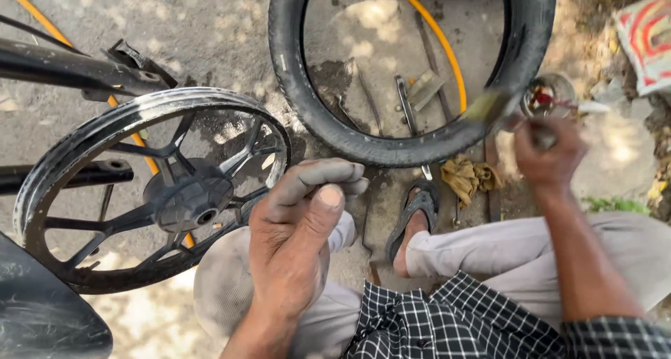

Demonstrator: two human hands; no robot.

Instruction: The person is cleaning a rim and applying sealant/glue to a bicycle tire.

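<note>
Gripping a blurred brush by its handle, your right hand holds the bristles against the lower inside of the black rubber tyre lying on the concrete ground. Your left hand is empty, its dusty fingers curled loosely with thumb on forefinger, above your knee, just beside the black spoked alloy wheel. A small open tin stands near the right hand.
</note>
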